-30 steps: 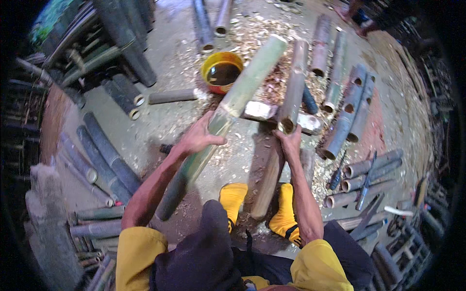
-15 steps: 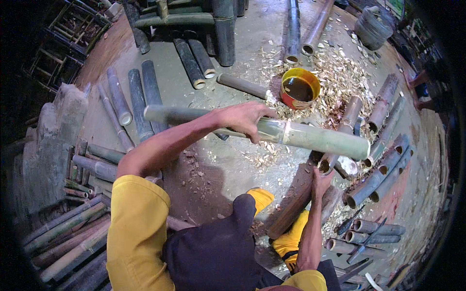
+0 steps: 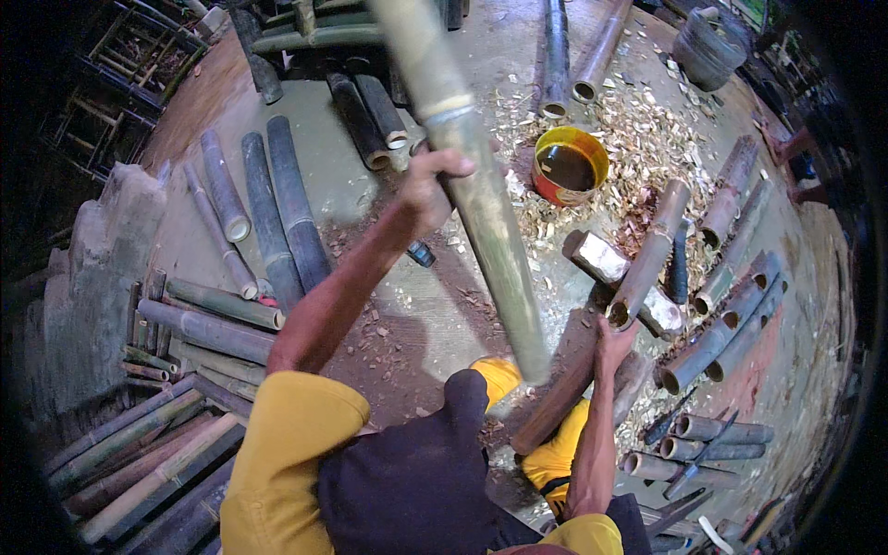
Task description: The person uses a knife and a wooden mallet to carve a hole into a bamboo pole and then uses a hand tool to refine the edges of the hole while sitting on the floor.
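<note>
My left hand (image 3: 431, 190) is wrapped round the middle of a long pale-green bamboo pole (image 3: 498, 250). The pole is raised and slants from the top of the view down toward my knees, its upper part smeared by motion. Lower right, my right hand (image 3: 612, 346) grips the near end of a shorter brown bamboo tube (image 3: 655, 245). That tube lies across a whitish block (image 3: 599, 257), close to the end of a dark wooden beam (image 3: 561, 393) beside my leg. Some fingers of both hands are hidden.
A yellow and red tub (image 3: 570, 190) of dark liquid stands among wood chips (image 3: 647, 139). Bamboo tubes (image 3: 301, 217) lie on the floor at left, with a stack (image 3: 153, 462) nearer me. Blades (image 3: 703, 458) lie over tubes at lower right. A bamboo frame (image 3: 319, 42) stands at the far side.
My left hand has swung the long pole from nearly crosswise to steeply slanted, its right end now down near my knees. The right hand and the shorter tube have hardly moved.
</note>
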`<action>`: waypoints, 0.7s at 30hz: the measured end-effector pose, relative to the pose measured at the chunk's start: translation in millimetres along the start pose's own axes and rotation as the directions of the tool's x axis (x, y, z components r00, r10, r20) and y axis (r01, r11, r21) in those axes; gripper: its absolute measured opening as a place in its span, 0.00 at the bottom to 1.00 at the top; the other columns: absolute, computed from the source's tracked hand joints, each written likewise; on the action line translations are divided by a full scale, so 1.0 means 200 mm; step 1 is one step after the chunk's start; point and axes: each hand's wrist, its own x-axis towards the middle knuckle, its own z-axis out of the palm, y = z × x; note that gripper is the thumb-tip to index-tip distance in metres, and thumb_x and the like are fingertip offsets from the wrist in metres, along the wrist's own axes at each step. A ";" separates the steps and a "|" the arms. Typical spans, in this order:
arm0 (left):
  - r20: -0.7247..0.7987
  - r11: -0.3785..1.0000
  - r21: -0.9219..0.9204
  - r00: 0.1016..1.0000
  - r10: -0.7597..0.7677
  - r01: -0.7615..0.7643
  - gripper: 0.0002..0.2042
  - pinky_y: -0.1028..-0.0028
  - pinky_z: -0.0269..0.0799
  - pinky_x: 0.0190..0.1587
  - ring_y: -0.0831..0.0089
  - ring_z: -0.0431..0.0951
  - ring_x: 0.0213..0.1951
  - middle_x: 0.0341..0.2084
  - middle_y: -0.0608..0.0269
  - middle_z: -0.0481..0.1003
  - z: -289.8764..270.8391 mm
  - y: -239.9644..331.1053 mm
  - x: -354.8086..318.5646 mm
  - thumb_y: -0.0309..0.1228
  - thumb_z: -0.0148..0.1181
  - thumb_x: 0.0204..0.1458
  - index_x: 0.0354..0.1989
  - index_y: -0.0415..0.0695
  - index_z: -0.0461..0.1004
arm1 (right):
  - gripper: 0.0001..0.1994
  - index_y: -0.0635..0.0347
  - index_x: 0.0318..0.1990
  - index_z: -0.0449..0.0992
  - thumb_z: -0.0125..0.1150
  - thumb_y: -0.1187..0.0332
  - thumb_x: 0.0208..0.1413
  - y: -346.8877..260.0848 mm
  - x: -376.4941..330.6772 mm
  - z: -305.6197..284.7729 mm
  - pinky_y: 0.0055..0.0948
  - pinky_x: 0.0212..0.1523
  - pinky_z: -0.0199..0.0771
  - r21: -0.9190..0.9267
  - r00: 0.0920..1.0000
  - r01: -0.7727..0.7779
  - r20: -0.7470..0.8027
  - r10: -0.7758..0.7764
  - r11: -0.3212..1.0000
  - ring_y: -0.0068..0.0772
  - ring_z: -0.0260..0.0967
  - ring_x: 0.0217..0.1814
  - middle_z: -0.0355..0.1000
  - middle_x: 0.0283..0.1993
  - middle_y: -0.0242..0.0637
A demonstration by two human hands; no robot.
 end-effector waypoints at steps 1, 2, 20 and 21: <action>-0.008 0.996 -0.092 1.000 0.010 -0.010 0.30 0.60 0.69 0.48 0.59 0.72 0.42 0.38 0.50 0.69 0.00 -0.04 -0.03 0.32 0.52 0.31 0.49 0.35 0.62 | 0.32 0.68 0.51 0.60 0.67 0.63 0.39 -0.01 0.00 0.00 0.34 0.51 0.61 0.019 1.000 0.009 -0.006 -0.008 1.000 0.43 0.65 0.48 0.67 0.46 0.49; -0.017 0.983 -0.184 1.000 0.018 -0.021 0.31 0.59 0.69 0.49 0.58 0.72 0.42 0.37 0.51 0.69 -0.01 -0.08 -0.06 0.32 0.51 0.30 0.49 0.35 0.62 | 0.32 0.68 0.51 0.60 0.67 0.63 0.39 -0.03 0.00 -0.01 0.34 0.51 0.61 0.016 1.000 -0.013 -0.010 0.013 1.000 0.43 0.65 0.48 0.67 0.47 0.48; -0.221 0.812 -0.580 0.972 -0.083 -0.062 0.32 0.57 0.68 0.44 0.59 0.71 0.38 0.34 0.60 0.72 -0.36 -0.61 -0.32 0.57 0.54 0.39 0.44 0.42 0.68 | 0.35 0.67 0.50 0.63 0.70 0.59 0.33 -0.22 0.07 -0.11 0.33 0.45 0.67 0.145 0.955 0.247 0.128 -0.266 0.958 0.38 0.69 0.39 0.70 0.41 0.43; -0.249 0.800 -0.599 0.959 -0.137 -0.041 0.31 0.58 0.68 0.44 0.59 0.71 0.37 0.35 0.60 0.71 -0.34 -0.71 -0.33 0.56 0.55 0.39 0.44 0.43 0.68 | 0.36 0.67 0.50 0.63 0.70 0.58 0.33 -0.27 0.07 -0.16 0.34 0.46 0.67 0.088 0.965 0.206 0.148 -0.217 0.975 0.39 0.69 0.41 0.70 0.42 0.45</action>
